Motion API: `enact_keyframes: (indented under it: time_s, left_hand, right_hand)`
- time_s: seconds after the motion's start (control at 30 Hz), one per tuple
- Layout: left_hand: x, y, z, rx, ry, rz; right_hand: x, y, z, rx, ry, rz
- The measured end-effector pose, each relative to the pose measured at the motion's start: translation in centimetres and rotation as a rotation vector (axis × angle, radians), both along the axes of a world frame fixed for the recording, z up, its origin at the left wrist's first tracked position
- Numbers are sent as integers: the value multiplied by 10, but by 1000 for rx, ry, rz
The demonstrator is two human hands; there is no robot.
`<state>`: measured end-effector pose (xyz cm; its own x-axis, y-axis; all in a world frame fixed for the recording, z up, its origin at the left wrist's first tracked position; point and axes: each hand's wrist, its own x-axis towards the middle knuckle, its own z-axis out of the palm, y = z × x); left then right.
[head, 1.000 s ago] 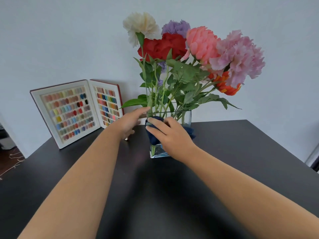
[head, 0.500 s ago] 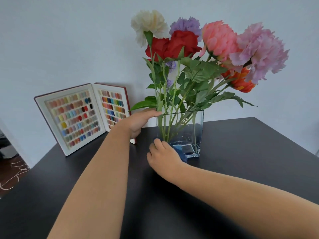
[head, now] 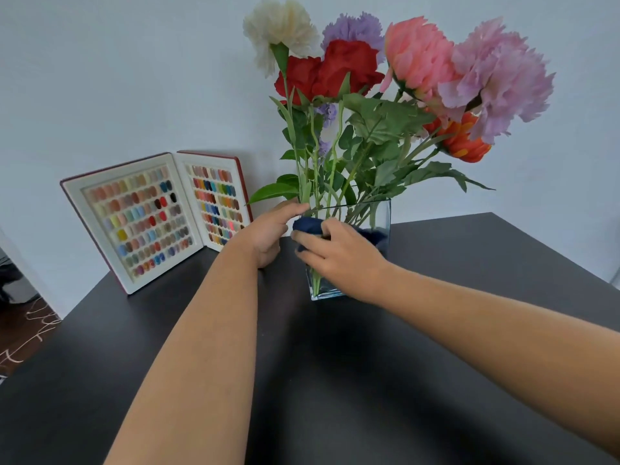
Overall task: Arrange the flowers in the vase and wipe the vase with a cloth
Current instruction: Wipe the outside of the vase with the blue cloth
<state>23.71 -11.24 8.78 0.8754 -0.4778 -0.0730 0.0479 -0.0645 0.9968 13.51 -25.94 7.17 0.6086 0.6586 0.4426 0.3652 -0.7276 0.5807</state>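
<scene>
A square clear glass vase point(head: 379, 216) stands on the black table point(head: 335, 380), holding several flowers point(head: 369, 72) in white, purple, red, pink and orange on green stems. My right hand point(head: 339, 256) presses a dark blue cloth point(head: 307, 225) against the upper front of the vase. My left hand point(head: 268, 231) rests at the vase's left top corner, fingertips touching the rim. The vase's front face is mostly hidden behind my right hand.
An open red-edged display case point(head: 157, 216) of coloured nail samples leans against the white wall at the back left of the table. The table's left edge drops to a dark wooden floor point(head: 20, 333).
My right hand with the cloth went down to the vase's base, then came back up to near the rim. The left hand stayed on the vase's left top corner.
</scene>
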Motion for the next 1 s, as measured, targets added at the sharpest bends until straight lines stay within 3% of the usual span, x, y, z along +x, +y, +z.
enact_keyframes:
  time_s: [0.17, 0.27, 0.37, 0.47, 0.5, 0.63, 0.73, 0.87, 0.93, 1.0]
  left_hand:
    - [-3, -4, -8, -40, 11, 37]
    - [-1, -5, -11, -53, 7, 48]
    - [-2, -6, -15, -104, 37, 10]
    - [-5, -9, -17, -167, 56, -17]
    - [-5, -9, -17, -185, 55, -24]
    - [-8, -10, -16, -223, 69, -17]
    - [-12, -10, -13, -241, 87, -15]
    - [-14, -11, -13, -239, 91, -22]
    - [-12, -11, -13, -233, 85, -29]
    - [-10, -11, -14, -227, 80, -34]
  right_hand:
    - [-6, -11, -55, -223, 212, 50]
    - [-5, -20, -47, -217, 223, 122]
    - [6, -34, -12, -33, 96, 230]
    - [14, -48, 13, 466, -10, 253]
    - [15, -51, 16, 505, -31, 287]
    - [8, -62, -17, 112, 31, 297]
    - [-3, -73, -58, -30, 219, 243]
    - [-5, -86, -50, -15, 242, 268]
    - [3, -92, -28, -22, 56, 263]
    - [12, -104, -9, 147, -40, 247]
